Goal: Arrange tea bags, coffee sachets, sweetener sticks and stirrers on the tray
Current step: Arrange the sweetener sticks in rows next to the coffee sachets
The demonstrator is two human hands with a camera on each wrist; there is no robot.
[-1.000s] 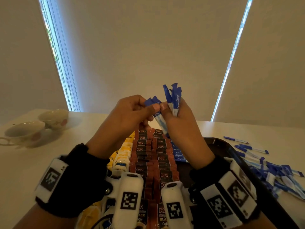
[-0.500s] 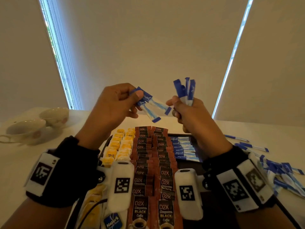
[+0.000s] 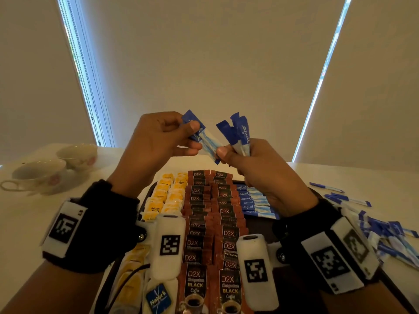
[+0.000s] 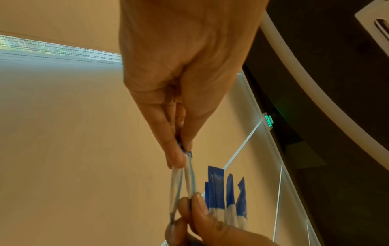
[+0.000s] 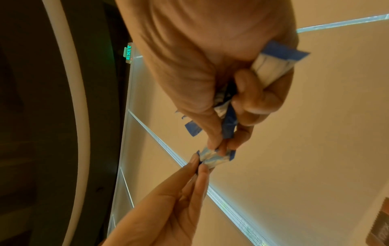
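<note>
Both hands are raised above the dark tray (image 3: 260, 225). My left hand (image 3: 158, 141) pinches two blue-and-white sweetener sticks (image 3: 204, 139) by their blue ends; the left wrist view shows that pair (image 4: 183, 179) hanging from its fingertips. My right hand (image 3: 247, 162) grips a bundle of sweetener sticks (image 3: 239, 134) upright and its thumb and forefinger touch the lower end of the left hand's pair, as the right wrist view (image 5: 212, 156) shows. On the tray lie rows of yellow tea bags (image 3: 167, 196), brown coffee sachets (image 3: 210, 214) and sweetener sticks (image 3: 254, 201).
Two white teacups (image 3: 40, 173) stand on the white table at the far left. Loose sweetener sticks (image 3: 385, 232) are scattered on the table right of the tray. Closed blinds fill the background.
The hands parted, with two sticks passing into the left hand, and rose slightly. Now they have come together again, the right fingers meeting the lower end of the left hand's pair.
</note>
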